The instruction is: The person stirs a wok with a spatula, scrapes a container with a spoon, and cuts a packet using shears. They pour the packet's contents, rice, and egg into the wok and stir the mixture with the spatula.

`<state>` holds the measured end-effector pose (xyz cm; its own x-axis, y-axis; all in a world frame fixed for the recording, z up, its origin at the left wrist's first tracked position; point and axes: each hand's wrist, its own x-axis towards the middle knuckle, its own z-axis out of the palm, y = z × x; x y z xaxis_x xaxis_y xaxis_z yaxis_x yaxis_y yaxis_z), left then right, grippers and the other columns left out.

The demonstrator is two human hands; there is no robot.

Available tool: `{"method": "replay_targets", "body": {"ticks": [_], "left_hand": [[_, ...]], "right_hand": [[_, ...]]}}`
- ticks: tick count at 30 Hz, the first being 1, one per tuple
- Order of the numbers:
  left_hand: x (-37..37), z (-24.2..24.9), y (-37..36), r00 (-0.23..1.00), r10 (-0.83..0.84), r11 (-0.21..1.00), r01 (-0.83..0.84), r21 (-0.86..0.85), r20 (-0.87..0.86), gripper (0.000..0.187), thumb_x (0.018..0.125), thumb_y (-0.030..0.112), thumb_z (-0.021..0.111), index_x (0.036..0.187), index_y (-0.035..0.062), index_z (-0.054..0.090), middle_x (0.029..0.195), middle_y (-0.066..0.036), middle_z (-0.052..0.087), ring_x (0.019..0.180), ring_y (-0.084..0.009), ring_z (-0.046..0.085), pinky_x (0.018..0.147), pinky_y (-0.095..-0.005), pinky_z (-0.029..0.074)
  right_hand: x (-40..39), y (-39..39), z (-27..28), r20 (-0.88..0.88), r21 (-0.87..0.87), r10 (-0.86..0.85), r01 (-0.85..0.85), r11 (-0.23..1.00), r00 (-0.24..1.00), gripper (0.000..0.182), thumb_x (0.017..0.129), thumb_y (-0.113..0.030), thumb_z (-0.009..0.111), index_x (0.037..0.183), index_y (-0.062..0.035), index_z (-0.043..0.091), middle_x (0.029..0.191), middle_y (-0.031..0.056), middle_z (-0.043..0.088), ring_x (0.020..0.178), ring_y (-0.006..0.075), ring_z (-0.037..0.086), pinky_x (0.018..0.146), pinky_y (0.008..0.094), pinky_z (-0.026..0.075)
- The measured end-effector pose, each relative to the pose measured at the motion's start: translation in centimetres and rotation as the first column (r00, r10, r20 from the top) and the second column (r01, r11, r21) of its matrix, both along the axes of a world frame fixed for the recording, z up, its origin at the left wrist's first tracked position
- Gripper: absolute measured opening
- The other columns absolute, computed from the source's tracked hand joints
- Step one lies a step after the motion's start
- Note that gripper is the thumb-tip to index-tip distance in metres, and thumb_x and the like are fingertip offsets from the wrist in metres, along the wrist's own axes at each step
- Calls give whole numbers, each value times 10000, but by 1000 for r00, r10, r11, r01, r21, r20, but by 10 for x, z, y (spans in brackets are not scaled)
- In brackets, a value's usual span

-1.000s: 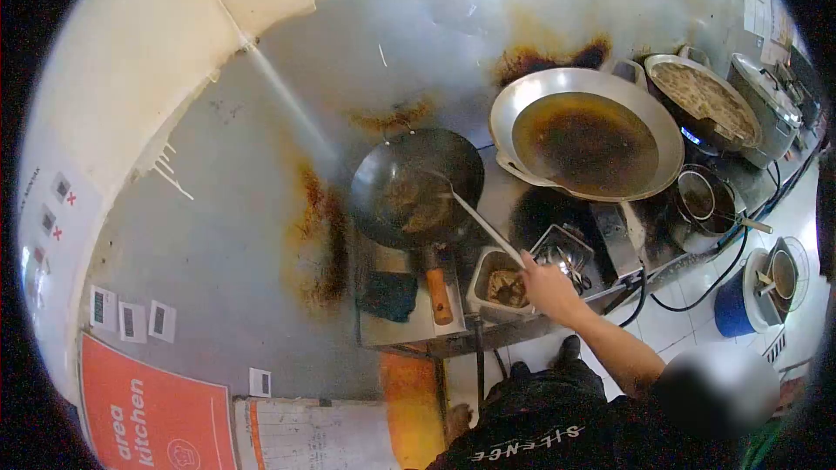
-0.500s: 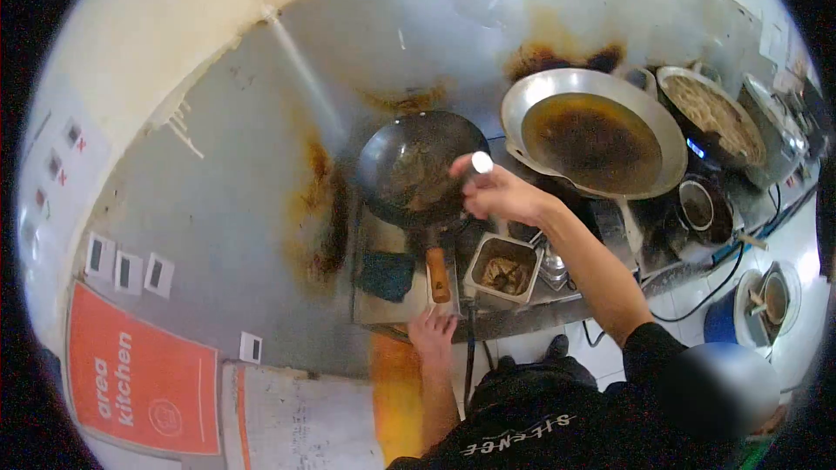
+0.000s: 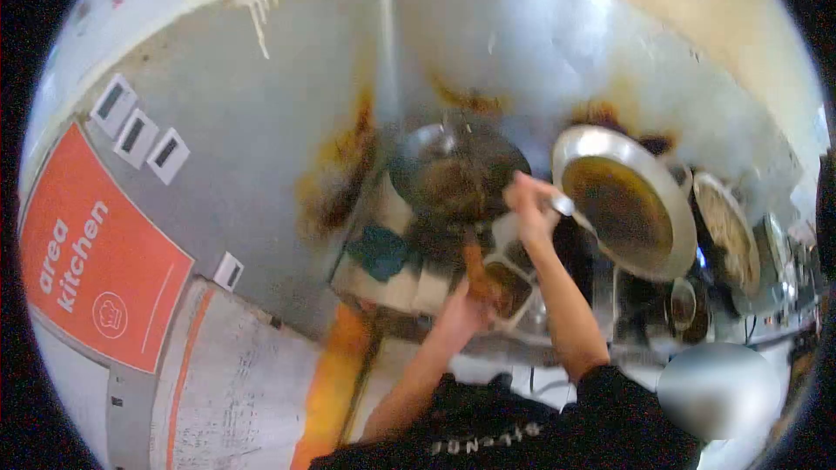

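Note:
A dark wok [image 3: 427,157] with brownish contents sits on the left burner, smeared by motion. Its wooden handle [image 3: 474,265] points toward me, and my left hand [image 3: 461,313] is closed around the handle's near end. To the right of the wok, my right hand [image 3: 533,219] is raised and closed on a utensil with a rounded silver handle end [image 3: 562,205]. The utensil's working end cannot be made out. Just right of the wooden handle is a square metal container [image 3: 520,300], partly hidden by my left hand and the handle.
A large wide pan [image 3: 570,144] of dark oil stands to the right, with another filled pan [image 3: 727,226] beyond it. A blue-green cloth [image 3: 379,252] lies on the counter left of the handle. A small round pot [image 3: 686,306] stands lower right. Metal wall [image 3: 261,157] backs the stove.
My left hand has risen from the counter edge and closed on the wok's handle. My right hand, still gripping the utensil, sits just right of the wok. The camera view has turned left.

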<state>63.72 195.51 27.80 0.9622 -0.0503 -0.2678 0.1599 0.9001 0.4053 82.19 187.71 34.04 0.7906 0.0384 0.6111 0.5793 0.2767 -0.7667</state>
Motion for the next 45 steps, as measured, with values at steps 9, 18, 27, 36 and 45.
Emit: {"method": "replay_targets", "body": {"ticks": [9,18,27,36,45], "left_hand": [[-46,-170,39,778,431,855,-191,482,-457,168,896,211,473,925,59,538,845,-61,581,669,-183,533,583,-340,452],[-51,-235,43,826,486,707,-180,684,-285,139,857,116,479,916,50,586,837,-79,597,749,-163,567,663,-334,460],[-47,-241,40,822,482,685,-139,715,-302,88,855,74,535,898,14,582,814,-134,635,682,-203,593,608,-294,472],[-46,-306,50,955,214,-531,289,797,-204,205,809,278,583,780,84,644,786,-85,652,770,-231,605,675,-369,474],[-74,-313,-45,951,41,318,278,906,-306,242,836,256,576,871,27,649,779,-111,648,735,-250,604,684,-361,477]], "right_hand": [[2,2,-6,80,-28,110,-108,994,991,293,893,-164,565,629,-40,539,583,-17,508,543,92,450,479,249,338],[20,-3,5,12,216,286,-282,935,958,365,911,-129,550,590,-95,381,546,-32,330,500,85,306,459,275,251],[-5,7,106,-137,156,155,-134,979,978,277,901,-145,575,648,-82,480,541,-2,454,463,70,373,421,263,272],[28,46,64,-88,89,126,-118,989,988,226,898,-126,573,690,-50,527,558,-25,455,489,66,399,443,244,306],[-88,-37,-11,277,-525,-163,291,800,947,408,774,-206,711,1078,-23,510,1093,187,515,1027,317,495,879,396,411]]}}
